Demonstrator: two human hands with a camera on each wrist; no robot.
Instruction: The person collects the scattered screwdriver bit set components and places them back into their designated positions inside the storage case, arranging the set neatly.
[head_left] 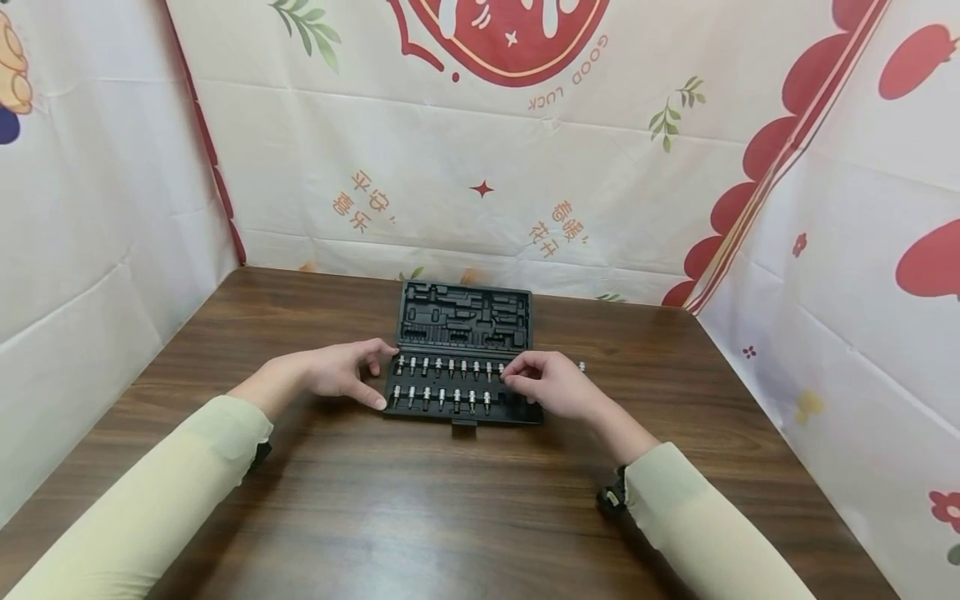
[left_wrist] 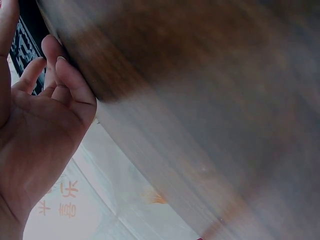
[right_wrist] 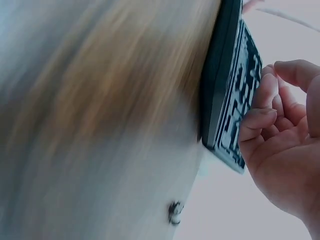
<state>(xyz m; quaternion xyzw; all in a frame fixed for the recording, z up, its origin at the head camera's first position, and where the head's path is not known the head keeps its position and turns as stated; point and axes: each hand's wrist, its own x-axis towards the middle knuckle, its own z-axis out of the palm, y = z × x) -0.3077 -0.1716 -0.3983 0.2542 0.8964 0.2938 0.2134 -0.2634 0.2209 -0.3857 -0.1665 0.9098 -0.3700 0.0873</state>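
Observation:
A black plastic case (head_left: 465, 419) lies unfolded on the table, with two rows of silver bit sockets (head_left: 457, 401) standing in its near half. My left hand (head_left: 341, 371) is at the case's left side, thumb and forefinger spread along its edge; its loosely bent fingers (left_wrist: 70, 80) show in the left wrist view. My right hand (head_left: 551, 383) is over the right end of the rows. Its thumb and forefinger tips meet at a bit socket (head_left: 501, 367) at the end of the far row, pinching it; the fingers partly hide it. The other right fingers (right_wrist: 257, 120) are curled.
The case's moulded lid (head_left: 465, 315) lies back toward the curtain (head_left: 450, 167). One loose bit socket (head_left: 582, 367) is on the brown wooden table (head_left: 420, 508), right of the case behind my right hand. Printed curtains also stand at both sides.

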